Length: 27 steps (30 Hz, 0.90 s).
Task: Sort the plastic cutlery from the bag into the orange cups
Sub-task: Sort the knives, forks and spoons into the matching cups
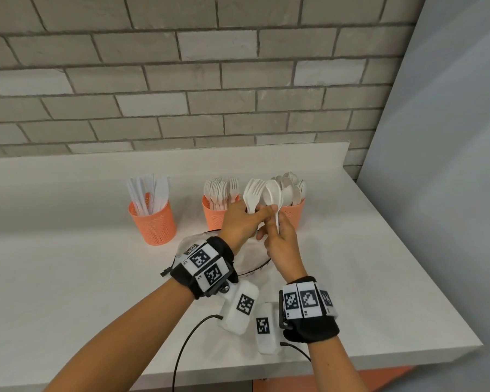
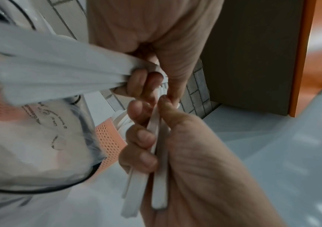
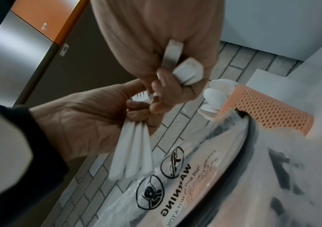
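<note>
You were in the middle of separating a mixed handful: your left hand (image 1: 239, 222) gripped a small bunch of forks (image 1: 253, 192) by their handles, while your right hand (image 1: 280, 244) was curled round a few spoons (image 1: 272, 192), the two hands touching just above the clear plastic bag (image 1: 249, 258) on the counter. Three orange cups (image 1: 153, 222) stood behind: the left one held knives, the middle cup (image 1: 214, 213) forks and the right cup (image 1: 293, 212) spoons, all fairly full, so the sorting looked well advanced, though I could not tell how much remained in the bag. The next move seemed to call for parting the hands cleanly, then dropping the forks handle-down into the middle cup and the spoons into the right one without snagging those standing there. The surface was a white counter (image 1: 68, 264) with a low upstand, backed by a grey brick wall (image 1: 181, 80), with a pale panel (image 1: 450, 137) at the right.
</note>
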{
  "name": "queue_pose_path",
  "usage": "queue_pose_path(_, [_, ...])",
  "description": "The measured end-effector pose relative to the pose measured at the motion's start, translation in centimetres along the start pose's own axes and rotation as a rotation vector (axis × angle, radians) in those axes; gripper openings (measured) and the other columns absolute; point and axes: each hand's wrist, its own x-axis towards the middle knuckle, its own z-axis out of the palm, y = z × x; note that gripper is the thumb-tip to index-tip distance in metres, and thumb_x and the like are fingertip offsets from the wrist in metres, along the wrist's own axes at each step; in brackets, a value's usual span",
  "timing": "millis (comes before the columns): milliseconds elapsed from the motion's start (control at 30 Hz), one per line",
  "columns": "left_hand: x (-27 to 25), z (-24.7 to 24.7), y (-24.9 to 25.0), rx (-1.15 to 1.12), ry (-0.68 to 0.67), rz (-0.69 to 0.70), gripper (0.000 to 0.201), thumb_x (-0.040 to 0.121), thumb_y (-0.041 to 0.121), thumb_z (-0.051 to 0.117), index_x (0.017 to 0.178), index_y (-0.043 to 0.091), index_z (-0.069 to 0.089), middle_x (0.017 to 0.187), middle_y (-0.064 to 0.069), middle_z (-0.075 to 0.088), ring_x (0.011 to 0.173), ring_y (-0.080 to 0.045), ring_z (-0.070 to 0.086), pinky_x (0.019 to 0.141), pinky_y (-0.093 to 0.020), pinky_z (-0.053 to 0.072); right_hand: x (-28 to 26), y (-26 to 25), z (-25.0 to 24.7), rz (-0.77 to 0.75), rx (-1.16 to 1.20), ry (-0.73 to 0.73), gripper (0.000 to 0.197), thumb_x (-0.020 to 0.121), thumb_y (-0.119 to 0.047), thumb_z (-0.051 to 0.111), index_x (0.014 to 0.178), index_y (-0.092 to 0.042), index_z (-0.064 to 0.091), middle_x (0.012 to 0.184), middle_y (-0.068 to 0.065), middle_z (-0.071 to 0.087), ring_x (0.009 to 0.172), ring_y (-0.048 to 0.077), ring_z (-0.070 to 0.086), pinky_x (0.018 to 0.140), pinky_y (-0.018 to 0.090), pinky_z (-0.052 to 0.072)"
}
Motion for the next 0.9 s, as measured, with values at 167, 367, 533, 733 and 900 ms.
queue_pose_path(167, [0.1,-0.3,0.4,-0.043,0.016,-0.097,0.022,0.086,0.019,0.065,0.066,0.013,0.057,0.053,0.004,0.058,0.03,0.0,0.043,0.034,-0.011,0.03,-0.3,-0.8,-0.6,0.088,0.172,-0.045,0.027,0.101,-0.026,0.032,0.103,-0.013,0.056,0.07,0.004,0.061,0.033,0.004,0.044,0.032,0.017,0.034])
queue_pose_path(367, [0.2,-0.9,0.2,-0.006,-0.075,-0.194,0.023,0.085,0.022,0.066,0.068,0.009,0.057,0.04,0.008,0.053,0.032,-0.003,0.038,0.035,-0.014,0.024,-0.5,-0.6,-0.7,0.1,0.1,-0.094,0.025,0.1,-0.026,0.036,0.113,-0.01,0.052,0.076,0.005,0.062,0.034,0.005,0.046,0.033,0.018,0.033])
queue_pose_path(533, [0.2,-1.4,0.4,0.021,-0.122,-0.284,0.025,0.086,0.024,0.063,0.065,0.014,0.054,0.036,0.008,0.049,0.032,-0.003,0.036,0.035,-0.014,0.022,-0.6,-0.8,-0.6,0.113,0.015,-0.145,0.025,0.1,-0.025,0.036,0.113,-0.005,0.043,0.072,0.004,0.061,0.032,0.004,0.04,0.032,0.016,0.028])
queue_pose_path(733, [0.2,-1.6,0.4,0.001,-0.125,-0.298,0.024,0.087,0.019,0.062,0.065,0.013,0.056,0.037,0.008,0.049,0.031,-0.002,0.037,0.033,-0.012,0.023,-0.9,-1.2,-0.3,0.199,0.085,-0.192,0.021,0.102,-0.025,0.029,0.113,-0.01,0.04,0.072,0.004,0.054,0.033,0.004,0.04,0.033,0.017,0.029])
queue_pose_path(900, [0.0,-1.6,0.1,-0.034,-0.09,-0.257,0.017,0.087,0.01,0.061,0.07,0.012,0.058,0.04,0.007,0.054,0.031,-0.001,0.04,0.033,-0.011,0.024,-0.7,-1.2,-0.6,0.277,0.16,-0.168,0.029,0.099,-0.012,0.028,0.124,-0.012,0.042,0.069,0.007,0.054,0.036,0.006,0.044,0.036,0.018,0.037])
